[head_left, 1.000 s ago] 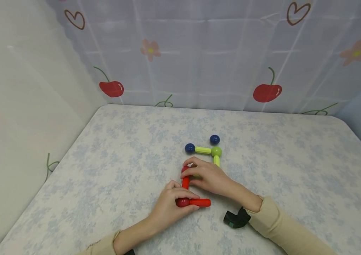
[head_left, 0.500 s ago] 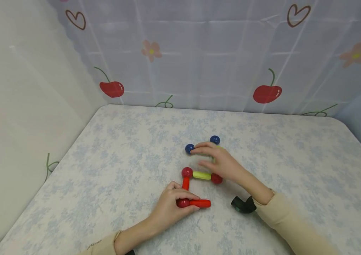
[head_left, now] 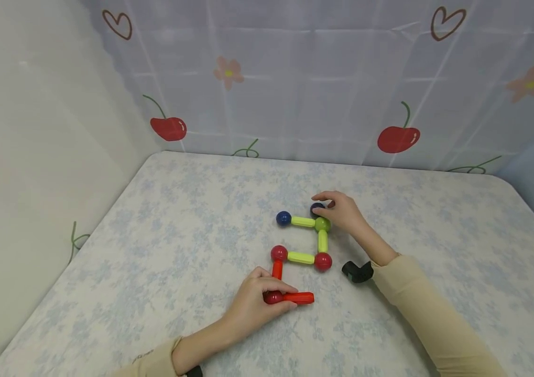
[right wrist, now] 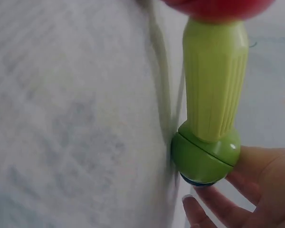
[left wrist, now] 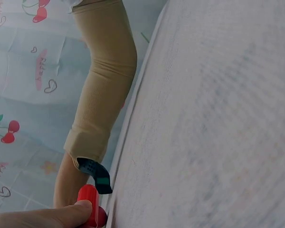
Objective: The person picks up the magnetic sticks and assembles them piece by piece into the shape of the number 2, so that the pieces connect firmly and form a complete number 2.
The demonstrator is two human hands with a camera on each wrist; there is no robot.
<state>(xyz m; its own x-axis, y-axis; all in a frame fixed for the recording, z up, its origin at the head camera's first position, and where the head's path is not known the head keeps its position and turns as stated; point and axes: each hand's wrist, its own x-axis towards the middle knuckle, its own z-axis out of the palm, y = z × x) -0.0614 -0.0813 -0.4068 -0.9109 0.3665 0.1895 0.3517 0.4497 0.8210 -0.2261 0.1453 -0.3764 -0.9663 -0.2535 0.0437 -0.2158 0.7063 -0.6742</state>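
Observation:
In the head view, a zigzag of balls and rods lies on the table. My left hand (head_left: 257, 298) holds its near end, with thumb and index finger about the near red ball (head_left: 273, 297) and the red rod (head_left: 300, 298) joined to it. In the left wrist view the thumb presses that rod. A second red rod (head_left: 277, 269) runs up to another red ball (head_left: 279, 253). At the far end, my right hand (head_left: 344, 211) pinches a dark blue ball (head_left: 316, 209) beside the green ball (right wrist: 204, 154); the right wrist view mostly hides the blue one.
Yellow-green rods (head_left: 301, 257) link a right-hand red ball (head_left: 323, 261), the green ball and another blue ball (head_left: 283, 218). The floral-patterned table (head_left: 191, 220) reaches back to a curtain (head_left: 295, 78) printed with cherries. A black strap (head_left: 358, 272) hangs at the right wrist.
My right hand has left the upper red ball, moved away and to the right, and taken hold of the far blue ball. The left hand stays in place.

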